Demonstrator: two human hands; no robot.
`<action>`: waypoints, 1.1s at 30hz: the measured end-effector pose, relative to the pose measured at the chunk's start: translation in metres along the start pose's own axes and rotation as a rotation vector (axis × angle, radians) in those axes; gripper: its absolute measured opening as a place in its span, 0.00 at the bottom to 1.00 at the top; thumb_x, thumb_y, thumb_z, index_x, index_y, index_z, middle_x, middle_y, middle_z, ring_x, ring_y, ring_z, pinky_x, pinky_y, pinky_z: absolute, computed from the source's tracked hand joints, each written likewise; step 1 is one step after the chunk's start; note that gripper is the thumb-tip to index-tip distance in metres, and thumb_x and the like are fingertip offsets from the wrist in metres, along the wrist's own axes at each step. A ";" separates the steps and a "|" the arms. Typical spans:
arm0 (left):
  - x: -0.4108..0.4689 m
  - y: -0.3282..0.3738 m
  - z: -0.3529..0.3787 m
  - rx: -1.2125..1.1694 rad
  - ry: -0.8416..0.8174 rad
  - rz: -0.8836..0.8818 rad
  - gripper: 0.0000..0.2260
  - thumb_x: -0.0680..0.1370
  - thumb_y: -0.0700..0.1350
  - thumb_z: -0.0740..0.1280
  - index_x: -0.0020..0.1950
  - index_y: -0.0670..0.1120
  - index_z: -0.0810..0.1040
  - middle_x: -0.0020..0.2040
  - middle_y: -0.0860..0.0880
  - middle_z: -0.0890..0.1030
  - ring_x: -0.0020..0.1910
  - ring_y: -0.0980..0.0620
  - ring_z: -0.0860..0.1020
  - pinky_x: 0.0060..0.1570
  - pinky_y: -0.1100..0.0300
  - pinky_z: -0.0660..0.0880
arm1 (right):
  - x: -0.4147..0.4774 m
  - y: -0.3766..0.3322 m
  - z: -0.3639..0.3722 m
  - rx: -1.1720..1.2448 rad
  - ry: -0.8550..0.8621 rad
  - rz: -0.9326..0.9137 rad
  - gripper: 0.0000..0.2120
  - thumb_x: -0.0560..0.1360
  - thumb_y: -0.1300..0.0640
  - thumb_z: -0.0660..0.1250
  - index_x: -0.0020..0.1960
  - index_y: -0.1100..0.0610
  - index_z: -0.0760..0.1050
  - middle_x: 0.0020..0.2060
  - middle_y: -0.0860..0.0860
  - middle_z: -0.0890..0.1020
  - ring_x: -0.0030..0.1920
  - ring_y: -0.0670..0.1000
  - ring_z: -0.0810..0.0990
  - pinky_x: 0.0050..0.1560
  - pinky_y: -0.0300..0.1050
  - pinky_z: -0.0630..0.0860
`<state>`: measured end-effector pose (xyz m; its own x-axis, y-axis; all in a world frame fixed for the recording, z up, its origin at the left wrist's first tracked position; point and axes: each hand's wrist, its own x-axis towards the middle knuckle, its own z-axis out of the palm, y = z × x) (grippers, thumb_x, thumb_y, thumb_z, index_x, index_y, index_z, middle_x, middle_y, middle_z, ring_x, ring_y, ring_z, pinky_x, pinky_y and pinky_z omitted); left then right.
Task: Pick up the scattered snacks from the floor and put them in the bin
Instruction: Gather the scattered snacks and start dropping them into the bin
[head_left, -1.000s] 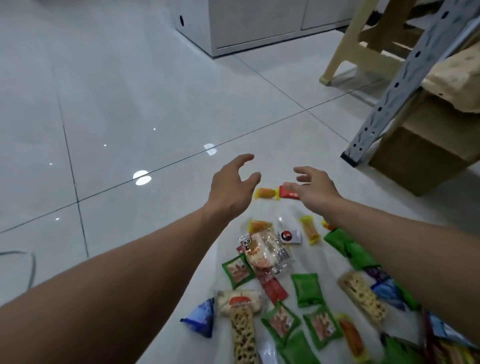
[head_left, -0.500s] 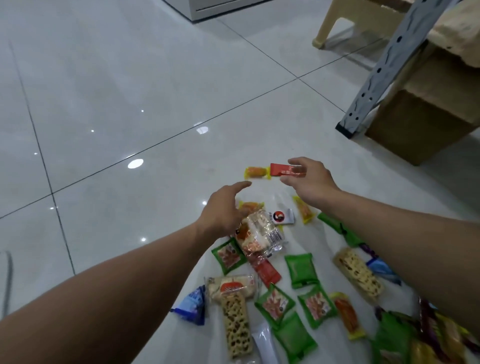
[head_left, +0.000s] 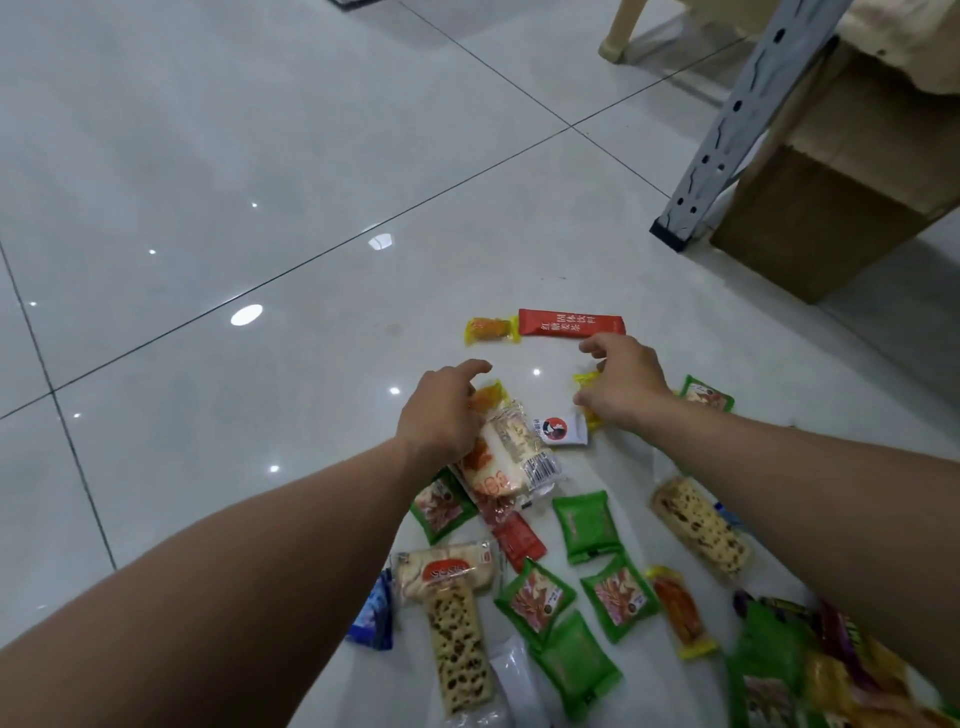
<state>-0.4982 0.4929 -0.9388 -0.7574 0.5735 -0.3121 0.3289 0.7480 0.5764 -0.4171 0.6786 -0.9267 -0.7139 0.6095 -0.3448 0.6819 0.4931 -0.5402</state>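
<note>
Several snack packets lie scattered on the white tiled floor. My left hand hovers with its fingers spread over an orange packet and a clear-wrapped cake, index finger stretched forward. My right hand arches over a yellow packet, with the thumb and fingertips apart on either side of it. A red stick packet and an orange-yellow candy lie just beyond both hands. A white sachet lies between the hands. Green packets and nut bars lie nearer to me. No bin is in view.
A grey perforated metal shelf leg stands at the upper right, with a cardboard box behind it. A beige plastic stool leg stands at the top. Bare glossy tiles stretch to the left.
My right hand has drawn back from the red stick packet, which stays on the floor, to above the yellow packet. My left hand has lowered over the orange packet and cake. The view tilted down.
</note>
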 end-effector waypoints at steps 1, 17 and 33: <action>0.000 -0.001 0.002 0.031 0.011 0.008 0.23 0.77 0.39 0.65 0.70 0.55 0.68 0.60 0.47 0.76 0.61 0.46 0.73 0.55 0.53 0.74 | 0.000 0.001 0.001 -0.033 0.008 -0.017 0.31 0.66 0.67 0.75 0.66 0.55 0.72 0.63 0.55 0.74 0.60 0.55 0.75 0.55 0.42 0.72; -0.006 0.017 0.005 -0.078 0.075 -0.094 0.16 0.79 0.38 0.62 0.67 0.44 0.72 0.61 0.44 0.67 0.57 0.43 0.73 0.52 0.61 0.67 | -0.014 0.009 0.004 -0.072 -0.013 0.041 0.29 0.70 0.72 0.65 0.68 0.56 0.66 0.62 0.58 0.72 0.57 0.58 0.75 0.51 0.46 0.74; -0.003 0.063 -0.009 -0.418 0.125 -0.027 0.09 0.79 0.42 0.65 0.59 0.46 0.77 0.50 0.46 0.80 0.47 0.48 0.79 0.47 0.59 0.72 | -0.029 -0.012 -0.041 0.380 0.208 0.060 0.32 0.65 0.66 0.78 0.63 0.51 0.69 0.49 0.51 0.77 0.43 0.45 0.76 0.42 0.45 0.81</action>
<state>-0.4800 0.5347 -0.8950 -0.8333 0.4920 -0.2522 0.0713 0.5479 0.8335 -0.3981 0.6807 -0.8787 -0.6008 0.7615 -0.2430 0.5866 0.2135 -0.7812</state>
